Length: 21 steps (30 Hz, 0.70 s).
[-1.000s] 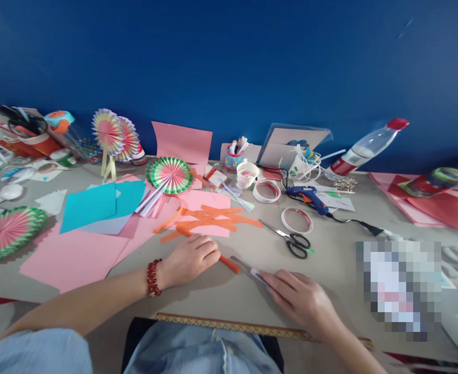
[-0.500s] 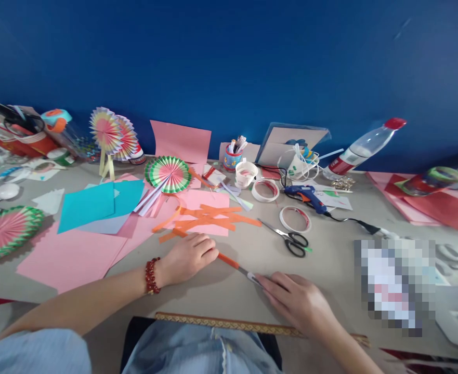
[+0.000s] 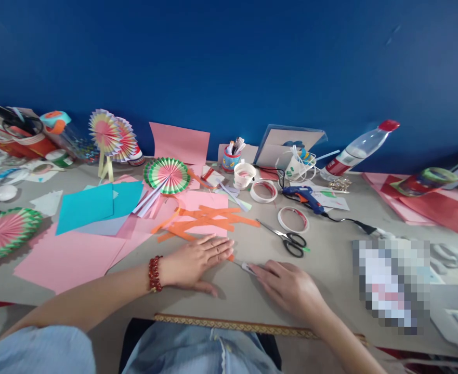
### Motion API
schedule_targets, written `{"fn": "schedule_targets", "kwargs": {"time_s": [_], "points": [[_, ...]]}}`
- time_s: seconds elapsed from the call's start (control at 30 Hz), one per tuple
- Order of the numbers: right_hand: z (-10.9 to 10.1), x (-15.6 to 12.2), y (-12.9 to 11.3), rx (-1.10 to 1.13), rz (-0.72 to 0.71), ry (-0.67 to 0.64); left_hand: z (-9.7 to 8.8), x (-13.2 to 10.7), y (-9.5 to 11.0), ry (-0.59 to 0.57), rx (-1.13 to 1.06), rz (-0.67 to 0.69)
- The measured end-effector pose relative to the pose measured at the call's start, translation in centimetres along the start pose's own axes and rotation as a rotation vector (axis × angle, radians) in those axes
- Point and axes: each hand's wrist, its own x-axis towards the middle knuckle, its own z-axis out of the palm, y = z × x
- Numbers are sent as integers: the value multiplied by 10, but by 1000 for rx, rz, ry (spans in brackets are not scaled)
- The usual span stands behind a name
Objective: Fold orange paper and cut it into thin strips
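Observation:
My left hand (image 3: pixel 197 262) lies flat on the table, fingers stretched out and thumb apart, over an orange paper strip. Only a short end of that strip (image 3: pixel 231 257) shows past the fingertips. In my right hand (image 3: pixel 287 285) is a utility knife (image 3: pixel 247 267), its thin blade pointing left and meeting the strip's end. Just beyond my left hand, several cut orange paper strips (image 3: pixel 209 221) lie crossed over a pink sheet (image 3: pixel 197 200). Black-handled scissors (image 3: pixel 291 241) rest partly open beyond my right hand.
Two tape rolls (image 3: pixel 293 219) and a blue glue gun (image 3: pixel 309 199) with its cord lie beyond the scissors. Pleated paper fans (image 3: pixel 168 175), turquoise sheets (image 3: pixel 86 208) and pink sheets (image 3: pixel 68 257) are to the left. A plastic bottle (image 3: pixel 361 150) leans against the blue wall.
My left hand has flattened, its fingers spreading right over the strip and covering most of it. The knife in my right hand has shifted slightly left and up to the strip's end.

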Motion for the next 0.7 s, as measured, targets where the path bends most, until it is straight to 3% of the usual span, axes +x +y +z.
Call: {"fn": "schedule_targets", "kwargs": {"time_s": [0.7], "points": [[1, -6, -20, 24, 67, 79, 2, 1, 1, 7, -27, 5]]}}
